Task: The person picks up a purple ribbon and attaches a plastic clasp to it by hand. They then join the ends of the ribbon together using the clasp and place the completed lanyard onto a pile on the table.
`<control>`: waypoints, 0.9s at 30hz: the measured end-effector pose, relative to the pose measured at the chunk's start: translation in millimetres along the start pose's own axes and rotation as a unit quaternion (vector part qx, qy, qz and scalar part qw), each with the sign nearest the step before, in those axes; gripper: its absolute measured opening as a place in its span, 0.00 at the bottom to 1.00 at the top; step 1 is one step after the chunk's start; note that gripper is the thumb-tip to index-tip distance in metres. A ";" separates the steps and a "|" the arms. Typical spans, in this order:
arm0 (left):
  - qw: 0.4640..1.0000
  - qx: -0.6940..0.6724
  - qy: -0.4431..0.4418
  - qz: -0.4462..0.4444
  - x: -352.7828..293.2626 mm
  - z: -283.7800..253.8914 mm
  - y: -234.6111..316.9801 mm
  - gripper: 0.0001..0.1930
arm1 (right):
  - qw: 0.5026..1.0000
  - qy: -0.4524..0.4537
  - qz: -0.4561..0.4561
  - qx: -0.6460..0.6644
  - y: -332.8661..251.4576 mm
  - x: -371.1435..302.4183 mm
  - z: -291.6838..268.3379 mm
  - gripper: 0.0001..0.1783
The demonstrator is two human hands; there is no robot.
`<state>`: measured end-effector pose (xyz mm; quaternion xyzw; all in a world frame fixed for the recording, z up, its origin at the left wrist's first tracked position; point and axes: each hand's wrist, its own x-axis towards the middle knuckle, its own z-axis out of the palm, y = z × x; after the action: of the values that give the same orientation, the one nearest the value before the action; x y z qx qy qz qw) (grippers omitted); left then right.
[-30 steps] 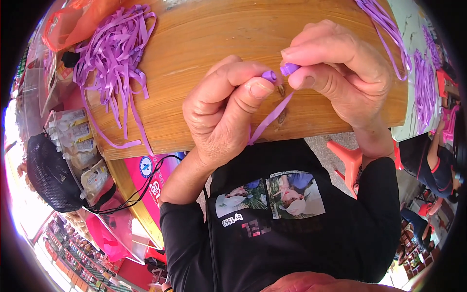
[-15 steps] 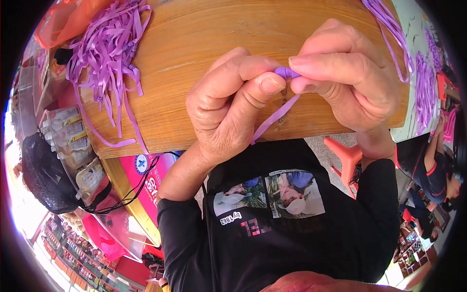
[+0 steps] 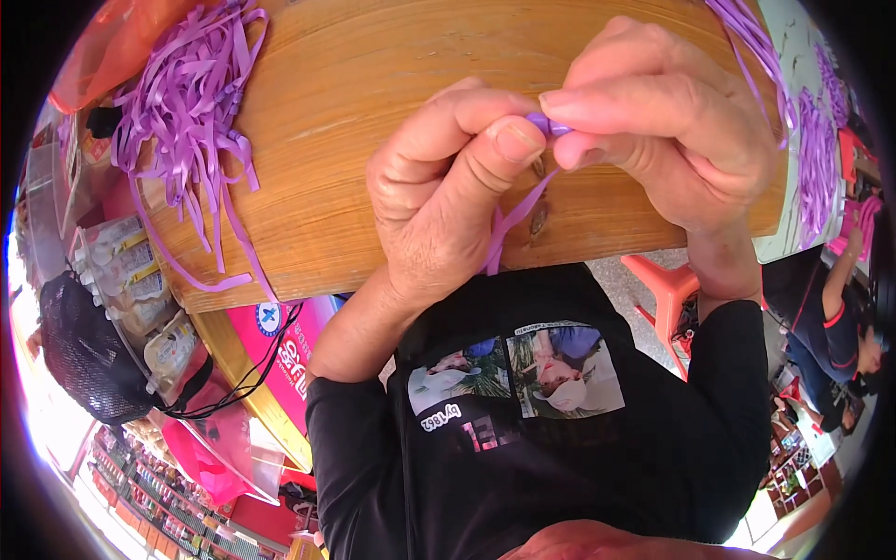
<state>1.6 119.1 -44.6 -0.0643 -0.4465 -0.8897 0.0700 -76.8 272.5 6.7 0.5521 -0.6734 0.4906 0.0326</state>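
Between my two hands, above the wooden table [image 3: 373,56], is a purple ribbon [image 3: 515,220], with a small rolled or knotted part at the fingertips. My left hand [image 3: 448,177] pinches the left end of that part between thumb and forefinger. From the other side my right hand [image 3: 667,121] grips it, thumb below and forefinger on top. The loose tail hangs down past the left thumb toward the table's near edge. Fingers cover most of the knotted part, so its exact form is hidden.
A heap of purple ribbons [image 3: 191,103] lies at the table's far left, beside an orange plastic bag [image 3: 117,56]. More purple ribbons [image 3: 817,168] lie on a pale table at right. Below stands a red stool [image 3: 663,294]. At left are a black mesh bag [image 3: 89,350] and several pouches [image 3: 131,271].
Both hands stay pinched on the ribbon; my right fingertips have shifted slightly left and up. The hanging tail now shows a fold. The whole view has shifted a little.
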 end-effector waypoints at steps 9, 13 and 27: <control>1.000 0.017 -0.006 -0.008 -3.3 -1.4 3.8 0.06 | 0.997 -0.001 -0.023 -0.072 -1.7 0.5 0.0 0.14; 1.000 0.013 -0.027 -0.002 -0.5 -1.8 1.2 0.07 | 0.997 -0.006 -0.025 -0.076 -1.9 0.4 -1.4 0.12; 0.989 0.131 -0.002 0.068 -6.7 -4.8 -5.7 0.06 | 0.997 0.025 0.012 -0.074 -3.0 -3.3 11.7 0.11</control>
<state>7.0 119.0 -53.2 -0.0864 -0.5544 -0.8163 0.1371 -67.4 266.9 0.6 0.5276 -0.7132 0.4537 0.0841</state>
